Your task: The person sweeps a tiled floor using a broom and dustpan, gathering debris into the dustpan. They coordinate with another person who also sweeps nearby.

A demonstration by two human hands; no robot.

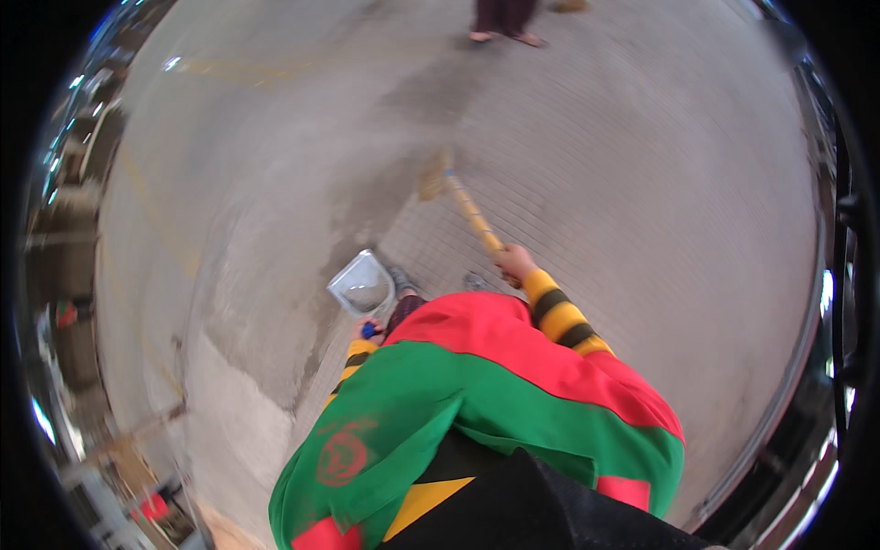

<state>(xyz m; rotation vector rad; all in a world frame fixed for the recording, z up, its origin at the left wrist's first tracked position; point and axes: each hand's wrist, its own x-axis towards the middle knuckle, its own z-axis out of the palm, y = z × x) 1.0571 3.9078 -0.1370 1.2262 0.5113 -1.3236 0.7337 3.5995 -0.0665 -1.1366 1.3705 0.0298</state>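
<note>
My right hand (pixel 516 263) is closed round the yellowish handle of a broom (pixel 475 216), held out ahead of me. The broom's straw-coloured head (pixel 434 178) points away from me, close over the floor, and is blurred. My left hand (pixel 368 331) grips a dustpan (pixel 363 284) by its blue handle end, beside my left leg. The pan is pale grey or metallic, with its wide edge turned away from me. A darker patch shows inside it, but I cannot make out what it is.
Grey paved floor (pixel 632 183) spreads around me, with a darker strip running ahead. Another person's feet (pixel 504 38) stand at the far side. Blurred equipment and shelving (pixel 69 275) line the left; a rail or kerb (pixel 797 385) curves along the right.
</note>
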